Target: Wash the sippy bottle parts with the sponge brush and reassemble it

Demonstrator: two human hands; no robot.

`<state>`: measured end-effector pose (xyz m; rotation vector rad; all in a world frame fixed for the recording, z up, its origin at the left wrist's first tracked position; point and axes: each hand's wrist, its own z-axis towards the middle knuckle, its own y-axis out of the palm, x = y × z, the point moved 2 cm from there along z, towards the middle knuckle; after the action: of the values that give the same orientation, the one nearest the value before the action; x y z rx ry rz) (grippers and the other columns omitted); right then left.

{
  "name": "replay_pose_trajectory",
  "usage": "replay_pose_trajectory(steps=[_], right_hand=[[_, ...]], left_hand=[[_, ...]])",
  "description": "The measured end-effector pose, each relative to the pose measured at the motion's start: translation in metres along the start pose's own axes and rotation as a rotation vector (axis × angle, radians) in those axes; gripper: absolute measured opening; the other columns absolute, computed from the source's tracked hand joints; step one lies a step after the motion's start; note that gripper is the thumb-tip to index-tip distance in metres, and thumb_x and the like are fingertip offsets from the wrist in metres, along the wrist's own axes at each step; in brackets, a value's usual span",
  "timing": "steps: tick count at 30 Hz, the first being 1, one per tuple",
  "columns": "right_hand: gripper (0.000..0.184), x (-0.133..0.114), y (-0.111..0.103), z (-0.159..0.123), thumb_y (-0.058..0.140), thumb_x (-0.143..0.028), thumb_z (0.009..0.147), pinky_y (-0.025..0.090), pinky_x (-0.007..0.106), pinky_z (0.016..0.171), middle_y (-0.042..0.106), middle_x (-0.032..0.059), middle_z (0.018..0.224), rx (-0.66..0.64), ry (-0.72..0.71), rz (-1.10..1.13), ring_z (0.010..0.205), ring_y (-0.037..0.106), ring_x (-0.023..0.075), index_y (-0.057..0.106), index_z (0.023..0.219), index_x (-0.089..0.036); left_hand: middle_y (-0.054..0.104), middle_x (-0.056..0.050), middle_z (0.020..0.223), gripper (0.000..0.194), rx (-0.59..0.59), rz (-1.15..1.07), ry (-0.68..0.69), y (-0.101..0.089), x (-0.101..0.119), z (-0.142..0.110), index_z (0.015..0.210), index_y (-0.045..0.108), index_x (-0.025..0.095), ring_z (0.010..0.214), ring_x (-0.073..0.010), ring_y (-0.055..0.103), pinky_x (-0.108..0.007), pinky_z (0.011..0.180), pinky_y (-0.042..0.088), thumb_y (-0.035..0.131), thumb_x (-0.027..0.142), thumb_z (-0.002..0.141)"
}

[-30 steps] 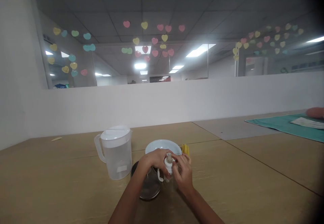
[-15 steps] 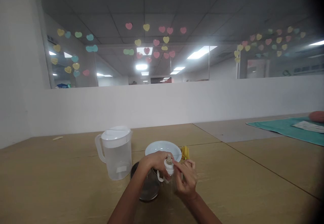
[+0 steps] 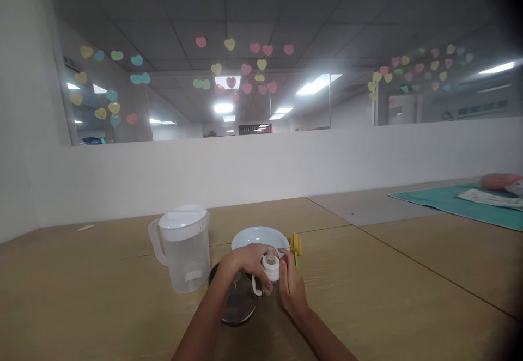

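A clear baby bottle [image 3: 271, 268] with a white collar, a pale teat and a white side handle stands upright between my hands. My left hand [image 3: 254, 262] is wrapped round its upper part from the left and far side. On the right, my right hand [image 3: 292, 282] closes on the collar, its fingers bent against the rim. Just beyond the hands lies a white bowl [image 3: 261, 234], partly covered by my left hand. Under my left forearm sits a dark round metal pan or lid [image 3: 239, 306], partly hidden.
A lidded clear plastic pitcher [image 3: 188, 257] stands to the left. Right of the bowl is a yellow object with a green part [image 3: 296, 245]. A teal cloth [image 3: 441, 200] with items on it lies far right. A white wall [image 3: 245, 167] with a window rises behind the table.
My right hand moved off the bottle's collar to the right, then came back against it. My left hand kept its hold on the bottle. The view shifted slightly.
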<state>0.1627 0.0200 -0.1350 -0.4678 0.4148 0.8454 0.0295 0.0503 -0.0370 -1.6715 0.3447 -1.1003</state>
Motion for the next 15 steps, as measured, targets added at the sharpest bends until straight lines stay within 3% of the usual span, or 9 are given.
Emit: replay_pose_trajectory(steps=[7, 15], right_hand=[[0.027, 0.0004, -0.0002, 0.0013, 0.029, -0.029, 0.093, 0.049, 0.028, 0.064, 0.066, 0.0058, 0.089, -0.033, 0.012, 0.068, 0.078, 0.064, 0.0175, 0.052, 0.105, -0.021], [0.034, 0.0037, 0.0024, 0.0023, 0.029, -0.027, 0.093, 0.050, 0.031, 0.075, 0.064, 0.0103, 0.107, 0.002, -0.035, 0.062, 0.096, 0.063, 0.0194, 0.047, 0.121, -0.020]], left_hand=[[0.060, 0.003, 0.086, 0.047, 0.067, 0.107, -0.040, -0.0028, 0.0054, -0.0014, 0.095, 0.065, 0.023, 0.084, -0.0154, 0.054, -0.021, 0.072, 0.041, 0.073, 0.049, 0.057], [0.059, 0.000, 0.113, 0.064, 0.009, -0.120, 0.059, -0.0080, 0.0024, -0.0045, 0.114, 0.058, 0.024, 0.100, -0.0175, 0.054, -0.025, 0.089, 0.042, 0.077, 0.033, 0.053]])
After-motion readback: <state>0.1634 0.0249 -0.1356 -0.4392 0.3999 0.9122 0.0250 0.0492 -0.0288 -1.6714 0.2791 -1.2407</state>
